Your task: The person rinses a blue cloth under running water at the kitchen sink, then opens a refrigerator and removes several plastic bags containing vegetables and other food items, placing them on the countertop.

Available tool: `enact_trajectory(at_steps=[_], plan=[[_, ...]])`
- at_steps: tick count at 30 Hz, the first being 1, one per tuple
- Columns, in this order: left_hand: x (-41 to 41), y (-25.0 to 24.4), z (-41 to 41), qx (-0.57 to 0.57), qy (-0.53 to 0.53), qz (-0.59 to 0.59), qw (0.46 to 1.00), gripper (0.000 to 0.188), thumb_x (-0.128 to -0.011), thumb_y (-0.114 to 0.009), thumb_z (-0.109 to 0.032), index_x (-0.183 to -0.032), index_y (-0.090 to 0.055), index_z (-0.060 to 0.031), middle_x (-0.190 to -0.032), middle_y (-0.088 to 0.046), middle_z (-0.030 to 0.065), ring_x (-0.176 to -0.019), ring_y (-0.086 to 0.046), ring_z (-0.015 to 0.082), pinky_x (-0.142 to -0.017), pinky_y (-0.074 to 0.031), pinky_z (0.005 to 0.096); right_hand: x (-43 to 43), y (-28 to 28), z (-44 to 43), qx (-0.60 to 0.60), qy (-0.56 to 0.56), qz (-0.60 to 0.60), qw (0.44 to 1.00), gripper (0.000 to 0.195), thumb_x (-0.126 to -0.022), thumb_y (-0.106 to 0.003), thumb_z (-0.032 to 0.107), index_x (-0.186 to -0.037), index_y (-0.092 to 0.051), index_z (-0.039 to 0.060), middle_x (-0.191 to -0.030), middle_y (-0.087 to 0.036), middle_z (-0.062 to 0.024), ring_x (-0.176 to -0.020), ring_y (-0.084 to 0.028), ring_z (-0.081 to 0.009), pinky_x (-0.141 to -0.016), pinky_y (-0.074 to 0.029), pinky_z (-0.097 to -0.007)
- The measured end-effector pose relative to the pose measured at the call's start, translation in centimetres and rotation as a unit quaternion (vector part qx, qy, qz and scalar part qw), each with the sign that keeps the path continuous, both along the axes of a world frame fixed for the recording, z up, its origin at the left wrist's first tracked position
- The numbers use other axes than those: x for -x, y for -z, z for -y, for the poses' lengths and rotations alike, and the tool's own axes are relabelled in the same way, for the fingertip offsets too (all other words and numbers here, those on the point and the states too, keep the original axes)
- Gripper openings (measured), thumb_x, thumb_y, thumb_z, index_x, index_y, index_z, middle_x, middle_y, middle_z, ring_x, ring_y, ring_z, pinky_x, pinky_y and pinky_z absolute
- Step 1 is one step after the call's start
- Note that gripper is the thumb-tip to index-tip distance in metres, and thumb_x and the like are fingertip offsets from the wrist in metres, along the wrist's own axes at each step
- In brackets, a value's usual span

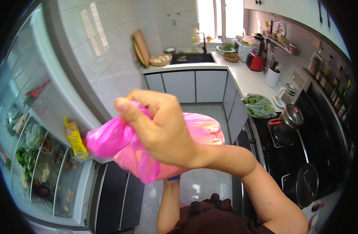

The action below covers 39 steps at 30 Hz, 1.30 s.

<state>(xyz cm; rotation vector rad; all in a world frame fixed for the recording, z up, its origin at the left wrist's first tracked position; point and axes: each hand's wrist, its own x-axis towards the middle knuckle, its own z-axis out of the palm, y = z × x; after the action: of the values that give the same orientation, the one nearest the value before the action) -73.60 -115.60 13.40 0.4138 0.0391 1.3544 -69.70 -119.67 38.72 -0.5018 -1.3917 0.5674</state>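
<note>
My right hand [160,128] is closed around the gathered neck of a pink plastic bag [202,125], raised in the middle of the view. Orange-pink contents show faintly through the thin plastic; what they are cannot be told. My left forearm comes up from the bottom, and its hand is hidden beneath the bag, with a bit of blue [174,177] by the wrist. To the left, the refrigerator [88,187] stands open. Its shelves hold leafy greens [25,159], a purple round vegetable [43,191] and other food, and a yellow pouch [75,139] sits in the door rack.
On the right, a lidded pot [293,117] and a black pan [307,185] stand on the stove [279,163]. Bagged greens [258,105] lie on the counter [246,84] near a glass kettle [286,93] and a red blender [256,61]. A black sink [193,58] is at the back.
</note>
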Motion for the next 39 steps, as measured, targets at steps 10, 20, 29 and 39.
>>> enact_trajectory(at_steps=[10,20,29,39], plan=[[-12.6,-0.3,-7.7,-0.019,0.177,-0.005,0.984,0.051,-0.087,-0.043,-0.042,-0.125,-0.039,-0.0084,-0.124,-0.046,0.0117,-0.115,-0.044,0.0292,-0.093,-0.039,0.0471,-12.4,1.9,-6.6,0.057,0.194,0.024,0.979,0.033,-0.089,-0.050,0.021,-0.066,-0.052,-0.0026,-0.055,-0.044,-0.0027,-0.054,-0.037,-0.0073,-0.049,-0.034,-0.0249],[-23.1,-1.4,-19.2,-0.032,0.329,-0.004,0.944,0.050,-0.087,-0.043,-0.041,-0.124,-0.039,-0.0080,-0.123,-0.046,0.0118,-0.115,-0.044,0.0290,-0.093,-0.040,0.0469,-21.1,2.5,-16.3,0.060,0.340,-0.024,0.938,0.032,-0.091,-0.048,0.020,-0.065,-0.047,0.0025,-0.060,-0.039,0.0060,-0.057,-0.031,-0.0015,-0.050,-0.028,-0.0192],[-32.1,0.7,-26.2,-0.010,0.411,-0.025,0.911,0.049,-0.087,-0.043,-0.040,-0.124,-0.039,-0.0076,-0.123,-0.046,0.0119,-0.114,-0.044,0.0288,-0.092,-0.040,0.0467,-30.2,4.8,-24.2,0.108,0.405,-0.051,0.907,0.034,-0.090,-0.049,0.021,-0.065,-0.050,-0.0004,-0.057,-0.044,0.0011,-0.057,-0.036,-0.0045,-0.051,-0.033,-0.0227],[-47.5,2.6,-33.5,-0.010,0.457,-0.037,0.889,0.049,-0.087,-0.043,-0.039,-0.124,-0.039,-0.0072,-0.122,-0.046,0.0120,-0.114,-0.044,0.0286,-0.092,-0.041,0.0465,-45.0,6.2,-31.2,0.116,0.434,-0.073,0.890,0.031,-0.090,-0.048,0.019,-0.067,-0.050,-0.0006,-0.059,-0.045,0.0013,-0.058,-0.037,-0.0047,-0.053,-0.033,-0.0220]])
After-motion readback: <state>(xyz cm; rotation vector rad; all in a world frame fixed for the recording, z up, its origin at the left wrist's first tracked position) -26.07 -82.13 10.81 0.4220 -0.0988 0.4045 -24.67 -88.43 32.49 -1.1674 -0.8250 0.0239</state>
